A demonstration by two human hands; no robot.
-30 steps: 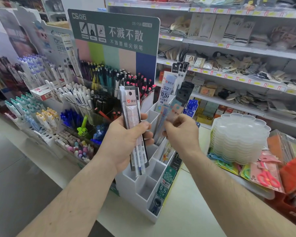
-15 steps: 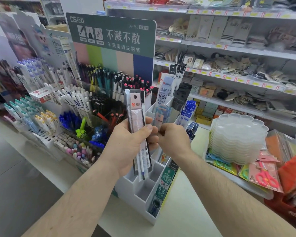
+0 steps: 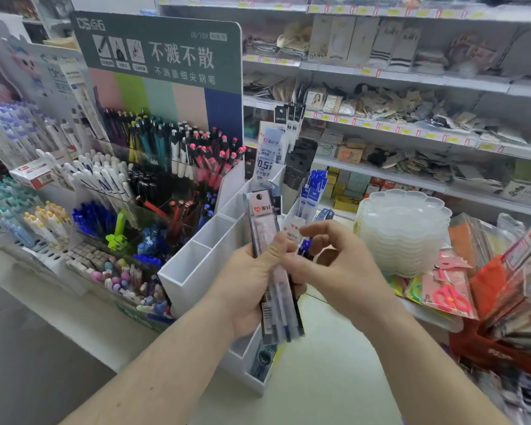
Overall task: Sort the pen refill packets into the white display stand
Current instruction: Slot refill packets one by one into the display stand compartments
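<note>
My left hand (image 3: 246, 289) grips a bundle of pen refill packets (image 3: 262, 222) upright, thumb pressed across the front. The front packet is clear with a red heart label on top. My right hand (image 3: 334, 265) hovers just right of the bundle, fingers loosely spread and holding nothing. Behind both hands stands the white display stand (image 3: 196, 271) with stepped compartments. A "0.5" refill packet (image 3: 269, 151) stands in its top rear slot, blue packets (image 3: 314, 185) sit to the right, and a red-heart packet (image 3: 293, 230) shows behind my fingers. The lower slots are partly hidden by my hands.
A large pen display (image 3: 154, 154) with a green sign fills the left. A stack of clear plastic trays (image 3: 405, 231) and packed pink scissors (image 3: 448, 292) lie to the right. Store shelves (image 3: 411, 124) run along the back. The pale counter (image 3: 319, 378) extends toward me.
My right hand let go of the packet it held at the stand and drew back beside the bundle with its fingers spread. My left hand kept its grip on the bundle.
</note>
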